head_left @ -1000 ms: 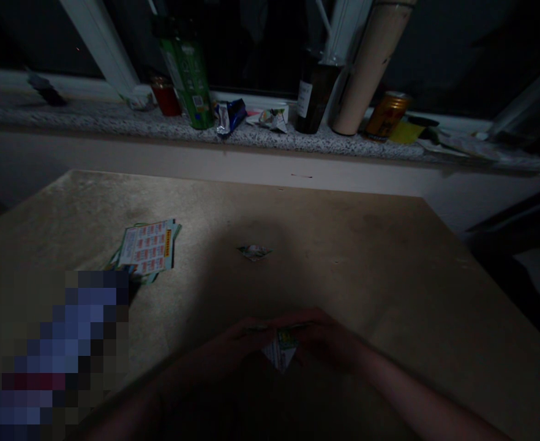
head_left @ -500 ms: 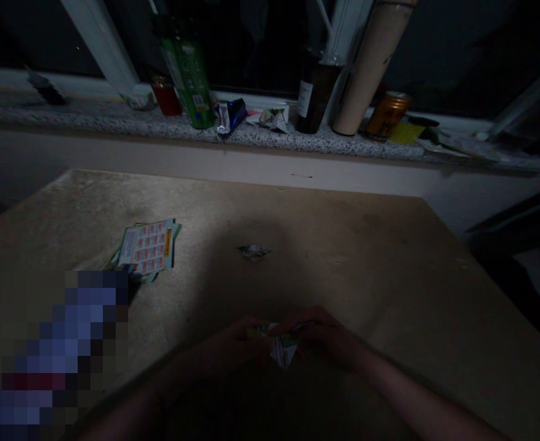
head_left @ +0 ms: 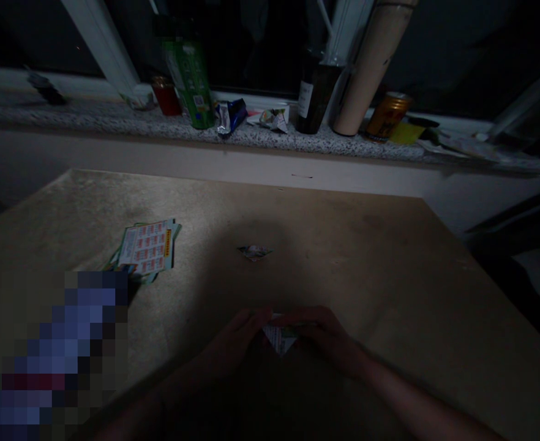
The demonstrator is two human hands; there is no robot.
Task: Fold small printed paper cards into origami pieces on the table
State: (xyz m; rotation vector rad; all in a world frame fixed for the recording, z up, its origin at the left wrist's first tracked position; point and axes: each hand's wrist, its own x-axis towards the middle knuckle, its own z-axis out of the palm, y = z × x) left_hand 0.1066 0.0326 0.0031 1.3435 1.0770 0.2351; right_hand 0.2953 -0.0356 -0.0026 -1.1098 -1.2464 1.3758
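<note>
Close to me, over the near part of the table, both hands hold a small printed piece of folded paper (head_left: pixel 281 340); a triangular tip of it points down toward me. My left hand (head_left: pixel 243 334) grips its left side with the fingers closed. On the right and along the top edge, my right hand (head_left: pixel 321 331) pinches it, fingers bent. Dim light hides the fingertips in part. Beyond the hands lies a folded paper triangle (head_left: pixel 255 252) on the table. A stack of printed paper cards (head_left: pixel 147 246) rests to the left.
Behind the wooden table (head_left: pixel 366 245) runs a speckled window sill (head_left: pixel 261 138). On it stand a green bottle (head_left: pixel 190 86), a dark cup (head_left: pixel 315 98), a tall tube (head_left: pixel 371 70), an orange can (head_left: pixel 388 116) and a crumpled blue wrapper (head_left: pixel 231 116). A pixelated patch covers the lower left.
My left hand has shifted slightly up along the paper's left side. The paper has moved up a little, and its lower tip shows a different printed face. The objects on table and sill stay put.
</note>
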